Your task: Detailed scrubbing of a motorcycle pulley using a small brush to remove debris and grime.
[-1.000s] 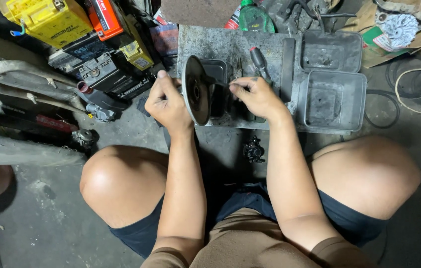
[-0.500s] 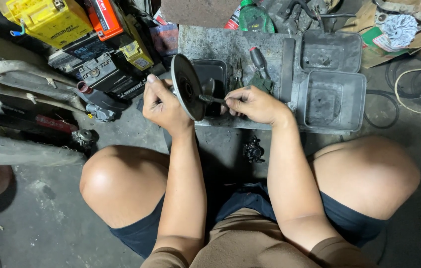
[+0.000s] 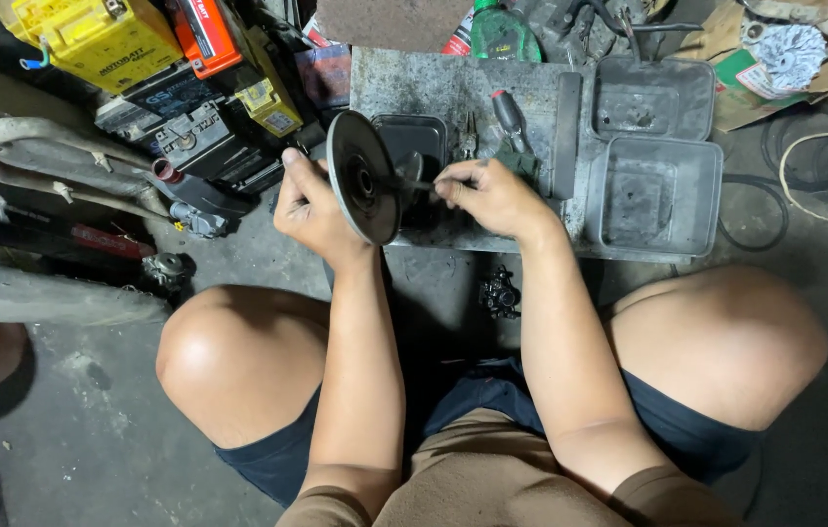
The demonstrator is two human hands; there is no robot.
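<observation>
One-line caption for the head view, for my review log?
Left hand holds a dark round disc; right hand works its centre.

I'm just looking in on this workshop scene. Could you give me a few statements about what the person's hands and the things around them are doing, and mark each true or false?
1. The left hand grips the rim of a dark metal disc. True.
2. The right hand lies flat on the person's knee. False: it is raised at the disc's centre, pinching a thin tool.
3. A red-handled screwdriver lies on the grey work slab. True.
4. The two grey trays sit left of the disc. False: they sit to its right.
5. Yellow battery boxes stand at the upper left. True.
</observation>
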